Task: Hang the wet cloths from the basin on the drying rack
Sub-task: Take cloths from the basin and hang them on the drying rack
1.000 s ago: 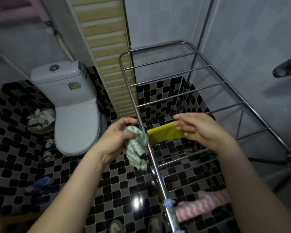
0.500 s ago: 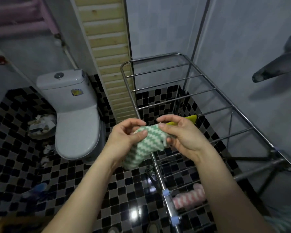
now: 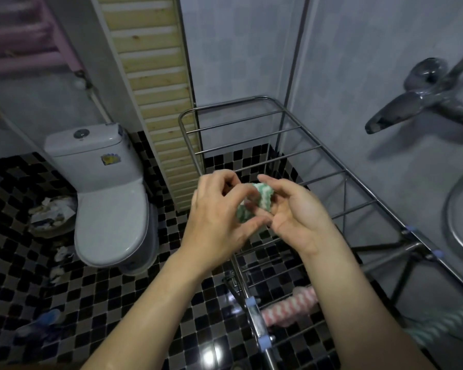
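- Pink-white cloth [image 3: 292,305]: nearest the viewer. Already draped on a low bar of the drying rack [image 3: 361,185], just beside the near rail.
- Left hand [image 3: 217,214]: back to camera, fingers curled. Thumb + fingertips pinch the near end of the green-white cloth [image 3: 261,197].
- Right hand [image 3: 297,217]: palm toward viewer, fingers half-curled round the cloth's far end, index sticking out above.
- Green-white cloth, location: in the air betw. both hands, above the rack's mid bars. Touches no bar as far as can be seen.
- Change: 1 s ago it dangled from the left hand alone while the right was on a yellow cloth at a bar. 0.5 s ago both hands had it stretched out. Now it is bunched to a wad and the hands are higher. The yellow cloth is no longer visible, prob. hidden behind the hands.
- Meaning, est.: yellow is dealt with and green is being re-gripped to find an edge. Draping not yet done.
- Axis: too crumpled for a firm long axis. The visible part runs diagonally, low end toward the left hand, high end toward the right fingers.
- Farther: toilet [image 3: 110,209] and waste bin [image 3: 51,212] to the left. Tap [image 3: 396,113] and a curved steel rim, prob. the basin [image 3: 451,204], to the right.
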{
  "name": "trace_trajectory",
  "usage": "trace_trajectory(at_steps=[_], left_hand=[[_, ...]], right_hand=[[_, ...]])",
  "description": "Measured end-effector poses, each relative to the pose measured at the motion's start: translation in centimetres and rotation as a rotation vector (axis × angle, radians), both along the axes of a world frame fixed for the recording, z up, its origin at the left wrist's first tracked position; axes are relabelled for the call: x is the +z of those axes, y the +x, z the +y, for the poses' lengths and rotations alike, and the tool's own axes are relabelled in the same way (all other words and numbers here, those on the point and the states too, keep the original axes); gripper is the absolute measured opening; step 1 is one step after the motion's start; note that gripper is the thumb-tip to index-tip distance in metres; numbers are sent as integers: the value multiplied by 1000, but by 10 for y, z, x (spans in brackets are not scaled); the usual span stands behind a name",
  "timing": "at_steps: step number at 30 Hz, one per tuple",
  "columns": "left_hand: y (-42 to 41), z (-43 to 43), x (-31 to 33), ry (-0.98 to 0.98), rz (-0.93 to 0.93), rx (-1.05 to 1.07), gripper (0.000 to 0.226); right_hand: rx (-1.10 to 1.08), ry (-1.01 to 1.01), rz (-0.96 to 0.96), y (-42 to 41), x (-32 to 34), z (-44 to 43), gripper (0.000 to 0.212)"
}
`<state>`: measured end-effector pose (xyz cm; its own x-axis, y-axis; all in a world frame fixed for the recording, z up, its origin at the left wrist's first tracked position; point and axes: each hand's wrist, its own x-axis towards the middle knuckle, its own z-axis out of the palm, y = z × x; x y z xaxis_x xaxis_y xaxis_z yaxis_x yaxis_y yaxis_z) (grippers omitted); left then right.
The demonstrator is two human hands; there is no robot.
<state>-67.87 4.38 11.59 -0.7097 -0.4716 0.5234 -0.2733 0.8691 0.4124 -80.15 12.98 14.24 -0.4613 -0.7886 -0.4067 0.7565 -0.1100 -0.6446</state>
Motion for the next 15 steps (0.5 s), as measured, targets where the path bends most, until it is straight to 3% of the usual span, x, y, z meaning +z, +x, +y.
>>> trace_trajectory(at_steps=[3,6,8,12,15], left_hand=[[-6,1,4,66,-2,-16,30],[-10,0,8,354,117,12,7],[-10,1,11,578,142,26,10],[-11,-5,15,733,119,28,6],[-9,-15,19,1016,229,-107,3]], right_hand=[[18,-17,1,1,-3,6,22],[42,-49,16,0,-3,9,26],[69,-40,76,0,-3,10,28],[101,-9,152,-2,-1,11,25],[147,97,367,-10,-1,12,20]])
